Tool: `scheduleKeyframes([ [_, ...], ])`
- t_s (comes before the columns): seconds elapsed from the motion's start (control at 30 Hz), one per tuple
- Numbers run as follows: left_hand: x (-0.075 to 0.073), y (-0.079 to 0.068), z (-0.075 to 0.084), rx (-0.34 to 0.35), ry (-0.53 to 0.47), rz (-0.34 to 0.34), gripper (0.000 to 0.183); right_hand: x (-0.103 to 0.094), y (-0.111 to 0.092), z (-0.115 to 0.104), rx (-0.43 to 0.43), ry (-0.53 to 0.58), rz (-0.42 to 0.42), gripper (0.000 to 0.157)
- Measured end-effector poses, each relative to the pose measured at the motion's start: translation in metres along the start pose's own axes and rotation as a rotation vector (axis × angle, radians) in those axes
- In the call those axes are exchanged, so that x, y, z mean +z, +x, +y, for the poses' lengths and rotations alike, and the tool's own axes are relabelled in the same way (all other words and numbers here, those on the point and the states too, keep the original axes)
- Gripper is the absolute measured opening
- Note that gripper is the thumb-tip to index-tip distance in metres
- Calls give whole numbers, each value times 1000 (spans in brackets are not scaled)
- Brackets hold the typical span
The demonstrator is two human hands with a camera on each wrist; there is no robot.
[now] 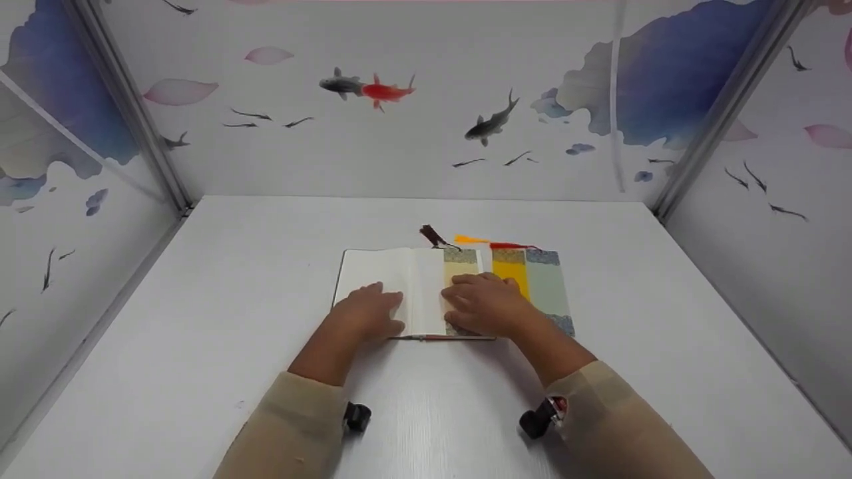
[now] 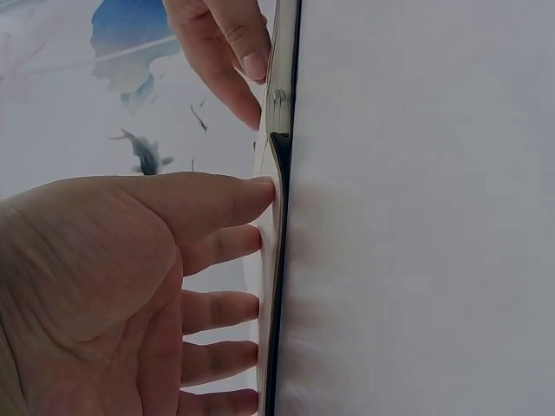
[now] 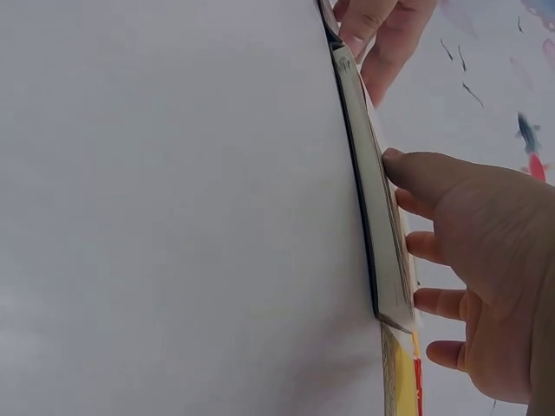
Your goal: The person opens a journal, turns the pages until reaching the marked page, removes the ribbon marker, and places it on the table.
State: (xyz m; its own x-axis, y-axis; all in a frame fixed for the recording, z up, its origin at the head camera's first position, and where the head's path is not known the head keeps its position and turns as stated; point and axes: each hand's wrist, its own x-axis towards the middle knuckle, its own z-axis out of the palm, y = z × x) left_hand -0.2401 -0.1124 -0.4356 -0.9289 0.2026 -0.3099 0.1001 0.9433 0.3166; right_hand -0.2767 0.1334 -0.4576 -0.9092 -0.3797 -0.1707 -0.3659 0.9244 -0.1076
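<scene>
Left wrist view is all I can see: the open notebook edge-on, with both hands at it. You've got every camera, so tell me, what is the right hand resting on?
Observer: In the head view, the right hand rests on a beige bookmark that lies on the right-hand page.
Operator: Is anything lying just past the right side of the notebook?
Observer: Yes, a yellow bookmark and a pale green bookmark, side by side.
Operator: And at the far ends of the bookmarks?
Observer: Three tassels show there: a dark brown tassel, an orange tassel and a red tassel.
</scene>
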Motion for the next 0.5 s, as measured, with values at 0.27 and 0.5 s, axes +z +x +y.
scheduleKeyframes([
  [0.27,3,4,-2,-9,7,-3,69,-2,-5,6,24,68,29,51],
  [0.5,4,3,-2,-7,-3,-6,70,-3,2,5,267,275,182,67],
])
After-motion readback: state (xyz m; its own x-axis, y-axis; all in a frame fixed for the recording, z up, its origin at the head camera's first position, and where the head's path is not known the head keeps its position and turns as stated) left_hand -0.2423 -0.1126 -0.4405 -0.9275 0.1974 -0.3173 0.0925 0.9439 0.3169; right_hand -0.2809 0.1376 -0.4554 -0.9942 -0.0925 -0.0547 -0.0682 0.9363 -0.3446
